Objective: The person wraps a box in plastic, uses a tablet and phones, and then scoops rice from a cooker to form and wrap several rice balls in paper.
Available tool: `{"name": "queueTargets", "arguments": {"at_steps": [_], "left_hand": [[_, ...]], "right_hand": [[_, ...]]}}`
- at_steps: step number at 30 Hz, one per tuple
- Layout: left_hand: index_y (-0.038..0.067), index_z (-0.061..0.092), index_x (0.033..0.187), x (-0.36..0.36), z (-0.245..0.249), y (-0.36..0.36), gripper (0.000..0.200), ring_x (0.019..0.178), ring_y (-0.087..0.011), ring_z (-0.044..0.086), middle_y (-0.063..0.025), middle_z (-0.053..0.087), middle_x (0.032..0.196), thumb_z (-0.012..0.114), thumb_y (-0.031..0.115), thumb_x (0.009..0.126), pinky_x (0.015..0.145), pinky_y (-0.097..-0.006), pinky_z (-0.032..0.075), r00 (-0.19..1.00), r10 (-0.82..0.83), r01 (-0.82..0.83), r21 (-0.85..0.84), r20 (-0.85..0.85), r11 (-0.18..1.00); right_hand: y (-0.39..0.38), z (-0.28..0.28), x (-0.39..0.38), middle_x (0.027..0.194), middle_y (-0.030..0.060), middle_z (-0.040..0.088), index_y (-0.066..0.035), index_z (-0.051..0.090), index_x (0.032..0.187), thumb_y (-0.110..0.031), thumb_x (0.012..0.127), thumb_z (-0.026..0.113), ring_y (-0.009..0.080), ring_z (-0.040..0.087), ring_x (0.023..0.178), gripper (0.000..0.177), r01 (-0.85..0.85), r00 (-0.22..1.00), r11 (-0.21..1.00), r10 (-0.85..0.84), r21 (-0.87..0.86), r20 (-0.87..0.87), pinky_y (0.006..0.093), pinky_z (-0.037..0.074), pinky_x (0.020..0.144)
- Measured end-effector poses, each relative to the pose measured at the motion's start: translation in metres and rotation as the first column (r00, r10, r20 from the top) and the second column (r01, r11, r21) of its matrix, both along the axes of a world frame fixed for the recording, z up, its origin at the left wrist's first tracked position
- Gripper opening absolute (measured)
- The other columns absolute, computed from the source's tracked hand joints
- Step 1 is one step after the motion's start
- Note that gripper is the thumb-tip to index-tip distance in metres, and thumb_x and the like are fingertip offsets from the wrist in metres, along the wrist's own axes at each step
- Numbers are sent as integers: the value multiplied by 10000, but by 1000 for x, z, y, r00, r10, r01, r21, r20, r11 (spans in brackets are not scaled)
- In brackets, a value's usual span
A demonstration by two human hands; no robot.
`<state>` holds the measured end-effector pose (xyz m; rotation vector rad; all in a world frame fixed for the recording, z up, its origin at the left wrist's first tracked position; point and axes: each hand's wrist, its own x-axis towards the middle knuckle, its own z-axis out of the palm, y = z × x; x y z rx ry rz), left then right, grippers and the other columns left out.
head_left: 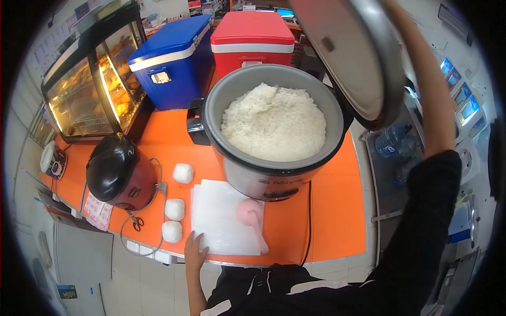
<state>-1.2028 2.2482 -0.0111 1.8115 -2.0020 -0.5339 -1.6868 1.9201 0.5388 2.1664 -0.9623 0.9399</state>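
A large rice cooker [263,181] full of white rice [276,124] stands on the orange table, its grey lid [348,58] raised. My right forearm [429,89] reaches up along the lid's right side; the fingers of that hand are hidden at the top edge. Fingers apart, my left hand [195,252] touches the lower left edge of a stack of white sheets [216,221]. On the sheets lies a pink scoop [250,212]. Three white wrapped balls sit left of the stack: one upper [183,173], one middle [175,209], one lower [172,231].
A black and red cooker [118,171] with a grey cord and scissors [137,223] stand on the left. Behind are a lit glass food warmer [97,87], a blue cooler [174,58] and a red cooler [252,39]. A black cord hangs over the front edge.
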Motion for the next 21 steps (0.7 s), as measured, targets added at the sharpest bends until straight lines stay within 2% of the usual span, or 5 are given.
{"name": "queueTargets", "arguments": {"at_steps": [3, 8, 18, 20, 21], "left_hand": [[87, 506, 1186, -13, 1, 4, 578, 1193, -369, 397, -231, 377, 1312, 708, 96, 644, 962, -426, 373, 995, 90, -90, 17, 48, 996], [87, 499, 1185, -17, -6, 2, 567, 1188, -385, 383, -236, 362, 1310, 702, 99, 656, 966, -438, 361, 992, 112, -110, -25, 58, 994], [110, 489, 1204, -8, -2, -9, 576, 1168, -381, 353, -204, 361, 1271, 709, 136, 672, 960, -447, 349, 993, 60, -66, 56, 99, 996], [115, 485, 1210, -3, -4, -9, 577, 1162, -386, 355, -207, 360, 1271, 707, 159, 679, 961, -448, 347, 996, 29, -34, 57, 88, 998], [115, 485, 1210, 0, -4, -10, 577, 1162, -386, 355, -207, 360, 1271, 707, 159, 679, 961, -448, 347, 996, 18, -24, 72, 90, 997]], "right_hand": [[46, 11, -89, 1208, 197, 514, 34, 403, 1272, -6, 825, 411, 260, 502, 1110, 449, 130, 870, 987, -161, 98, 466, 352, 357, 988], [101, -36, -177, 1235, 161, 496, 11, 384, 1287, -82, 868, 388, 245, 488, 1127, 429, -114, 415, 984, -80, 139, 907, 356, 344, 1000], [219, -153, -208, 1283, 97, 462, -30, 348, 1313, -217, 947, 346, 216, 464, 1158, 411, -197, -86, 979, -66, 47, 994, 364, 319, 1021], [247, -205, -219, 1348, 118, 375, -38, 291, 1344, -271, 957, 330, 210, 381, 1228, 453, -401, 324, 867, -168, 296, 931, 366, 269, 1054], [256, -223, -120, 1397, 129, 288, -52, 232, 1372, -306, 960, 322, 216, 306, 1279, 492, -293, 23, 943, -157, 157, 987, 369, 223, 1072]]}}
